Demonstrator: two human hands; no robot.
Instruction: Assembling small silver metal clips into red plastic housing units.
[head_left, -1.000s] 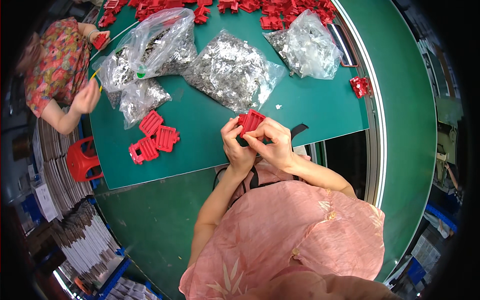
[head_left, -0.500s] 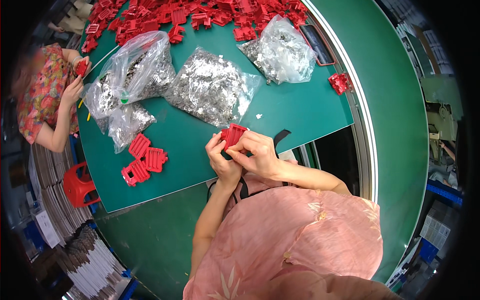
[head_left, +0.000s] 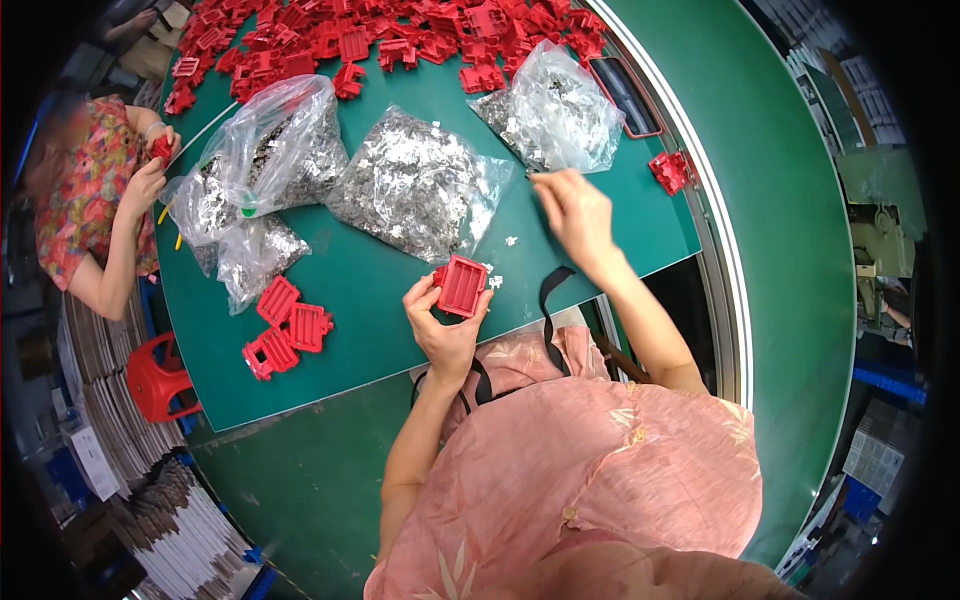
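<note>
My left hand (head_left: 443, 335) is closed around a red slotted plastic housing (head_left: 462, 286) near the table's front edge, its open slots facing up. Small shiny metal pieces (head_left: 495, 282) show right beside the housing. Farther out, my right hand (head_left: 582, 218) reaches over the table with thumb and forefinger pinched together, close to the lower corner of a clear bag of small metal parts (head_left: 565, 115). Something tiny and dark is at those fingertips; I cannot tell what it is. A second bag of metal pieces (head_left: 405, 185) lies ahead of my left hand.
Several red housings (head_left: 308, 327) lie at left, below more bags (head_left: 285, 140). A big heap of red housings (head_left: 420, 30) covers the far side. A phone (head_left: 625, 95) and one red housing (head_left: 668, 172) sit by the right rail. A co-worker (head_left: 95, 200) handles a red part at left.
My right hand has left the red housing and moved away to the right, beside the far bag. My left hand keeps the housing, now turned more upright. Metal pieces show beside it.
</note>
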